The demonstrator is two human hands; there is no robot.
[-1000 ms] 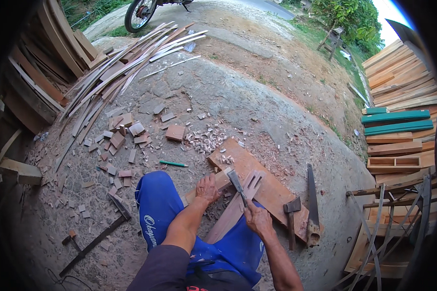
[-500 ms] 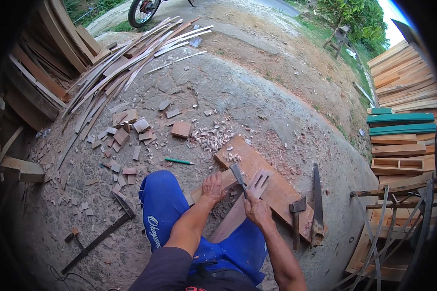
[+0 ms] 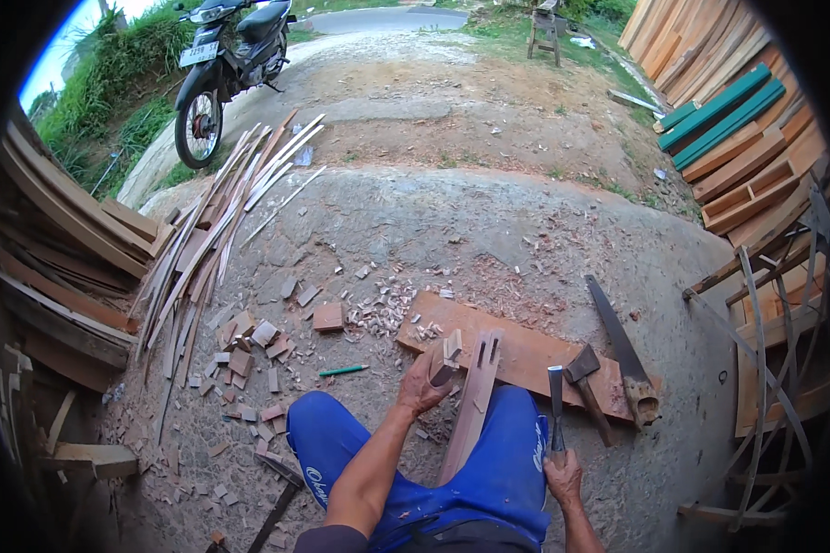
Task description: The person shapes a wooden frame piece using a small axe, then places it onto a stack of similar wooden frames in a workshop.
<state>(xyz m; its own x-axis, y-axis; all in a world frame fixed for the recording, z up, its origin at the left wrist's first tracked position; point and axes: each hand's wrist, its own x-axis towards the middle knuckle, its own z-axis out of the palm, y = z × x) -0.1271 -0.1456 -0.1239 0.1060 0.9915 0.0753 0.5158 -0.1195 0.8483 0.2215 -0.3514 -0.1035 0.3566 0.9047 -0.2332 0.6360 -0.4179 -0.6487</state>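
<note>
My left hand grips a short piece of wood with a stepped end, tilted above the plank. In my right hand, beside my right thigh, is a chisel with its blade pointing up. A pale timber with long slots cut near its far end leans between my legs, its far end over a brown plank on the ground. On that plank rests a hammer with a hatchet-like head. A handsaw lies across the plank's right end.
A green pencil and small offcuts lie left of the plank, with wood shavings behind. Long thin strips are heaped at far left. A motorcycle stands beyond. Stacked boards line the right side.
The chisel has left the wood piece and moved right with my right hand, blade now up. My left hand has raised and tilted the wood piece. The view has turned, showing the whole motorcycle.
</note>
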